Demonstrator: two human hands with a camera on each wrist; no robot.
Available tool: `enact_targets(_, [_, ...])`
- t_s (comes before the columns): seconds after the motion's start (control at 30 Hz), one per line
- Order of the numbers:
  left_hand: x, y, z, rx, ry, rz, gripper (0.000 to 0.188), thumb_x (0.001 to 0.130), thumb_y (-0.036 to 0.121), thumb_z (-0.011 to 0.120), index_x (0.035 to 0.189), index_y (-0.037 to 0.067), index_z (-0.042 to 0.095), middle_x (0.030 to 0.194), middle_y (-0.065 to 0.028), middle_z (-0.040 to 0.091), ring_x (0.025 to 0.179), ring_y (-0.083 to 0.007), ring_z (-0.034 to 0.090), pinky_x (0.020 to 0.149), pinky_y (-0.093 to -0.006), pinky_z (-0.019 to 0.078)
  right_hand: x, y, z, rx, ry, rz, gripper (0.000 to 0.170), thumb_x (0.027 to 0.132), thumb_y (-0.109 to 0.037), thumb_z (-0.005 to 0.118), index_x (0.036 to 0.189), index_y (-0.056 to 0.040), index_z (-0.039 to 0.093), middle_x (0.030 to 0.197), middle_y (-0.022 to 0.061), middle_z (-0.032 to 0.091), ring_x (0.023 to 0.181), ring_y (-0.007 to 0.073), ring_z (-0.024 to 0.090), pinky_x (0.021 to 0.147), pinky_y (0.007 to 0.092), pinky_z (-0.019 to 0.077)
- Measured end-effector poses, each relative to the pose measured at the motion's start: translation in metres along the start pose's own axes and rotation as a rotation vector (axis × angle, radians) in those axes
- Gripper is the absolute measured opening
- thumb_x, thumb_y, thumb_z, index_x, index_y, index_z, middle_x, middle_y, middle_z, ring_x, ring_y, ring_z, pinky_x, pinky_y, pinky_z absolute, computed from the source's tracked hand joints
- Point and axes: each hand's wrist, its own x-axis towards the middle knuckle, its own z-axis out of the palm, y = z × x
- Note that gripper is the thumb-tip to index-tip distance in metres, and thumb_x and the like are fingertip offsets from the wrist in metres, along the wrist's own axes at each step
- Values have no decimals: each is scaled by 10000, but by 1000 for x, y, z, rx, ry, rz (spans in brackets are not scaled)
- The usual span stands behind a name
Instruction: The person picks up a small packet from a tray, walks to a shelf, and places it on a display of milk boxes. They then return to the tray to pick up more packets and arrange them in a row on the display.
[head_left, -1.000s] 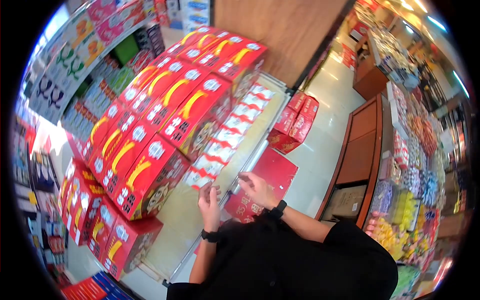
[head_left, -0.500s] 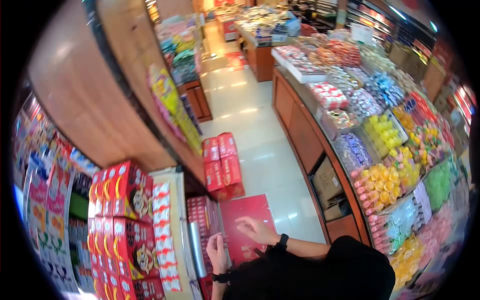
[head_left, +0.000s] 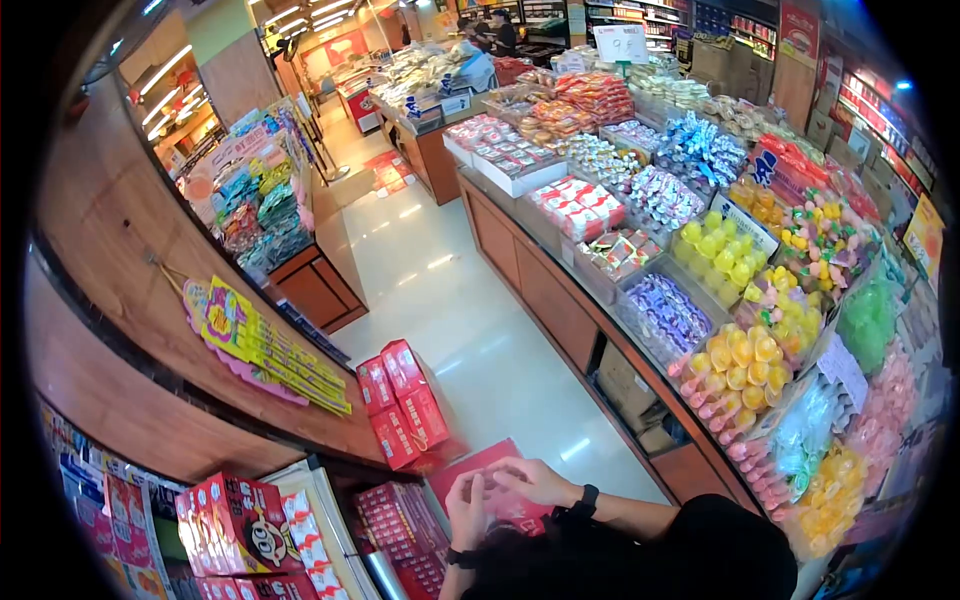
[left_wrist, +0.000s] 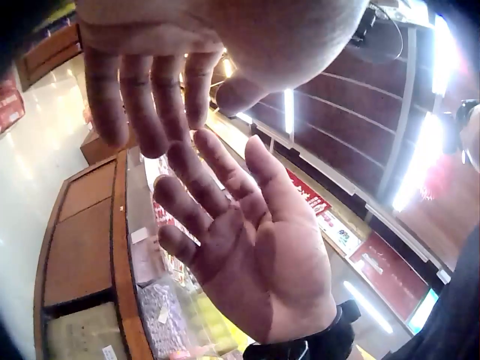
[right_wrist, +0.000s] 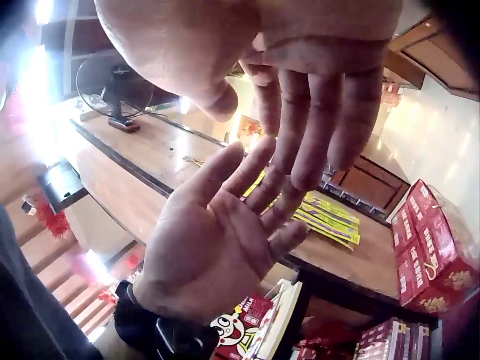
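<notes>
Fingers of the left hand and right hand are drawing closer, slightly bent and empty, engaging no item.

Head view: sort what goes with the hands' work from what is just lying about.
With the work, as far as shown:
- left hand, open and empty
- right hand, open and empty, close to the other
- perhaps the red sheet beyond them, nearest but not held

Lying about:
- red boxes on the floor
- yellow packets on the wooden panel
- purple sweets on the counter
</notes>
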Motion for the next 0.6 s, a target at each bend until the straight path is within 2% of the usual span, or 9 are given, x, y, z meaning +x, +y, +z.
enact_targets(0.13, [44, -13, 0, -21, -24, -12, 219, 1016, 149, 566, 1121, -30, 638, 975, -97, 709, 882, -146, 666, 766, -276, 532, 31, -2, -15, -1, 38, -50, 334, 1036, -220, 552, 1295, -12, 587, 1094, 85, 701, 976, 143, 668, 829, 290, 532])
enact_targets(0.23, [78, -4, -1, 17, -40, 18, 219, 1016, 139, 565, 1145, -23, 636, 1011, -99, 702, 923, -150, 664, 793, -280, 531, 59, -27, -30, -77, 37, 99, 359, 1029, -212, 562, 1327, -12, 573, 1141, 97, 696, 1013, 151, 663, 862, 303, 533])
enact_targets(0.33, [132, 12, 6, -40, -109, 25, 236, 1027, 168, 551, 1172, -3, 626, 1032, -84, 698, 918, -145, 661, 749, -261, 533, 101, -1, -42, -91, 150, -32, 376, 1022, -199, 574, 1347, -11, 562, 1206, 112, 680, 1053, 157, 653, 893, 310, 532])
enact_targets(0.43, [184, 28, 6, -57, -198, 3, 248, 1035, 185, 537, 1184, 5, 620, 1034, -76, 698, 910, -138, 658, 712, -248, 529, 143, -10, -56, -66, 219, -65, 384, 1016, -199, 582, 1347, -4, 561, 1262, 127, 659, 1086, 166, 645, 914, 317, 531])
enact_targets(0.5, [223, 34, 0, 50, -261, -58, 254, 1040, 185, 526, 1188, -1, 616, 1037, -85, 703, 924, -140, 660, 708, -253, 526, 175, -9, -67, -74, 251, -63, 391, 1013, -202, 587, 1345, 2, 559, 1252, 126, 665, 1075, 165, 650, 910, 317, 531])
enact_targets(0.6, [278, 21, -3, -12, -306, 10, 259, 1040, 185, 526, 1195, -4, 612, 1035, -91, 709, 925, -151, 667, 723, -264, 527, 209, -20, -82, -133, 335, -36, 382, 1010, -209, 593, 1331, -4, 564, 1146, 115, 706, 1011, 171, 677, 881, 308, 535])
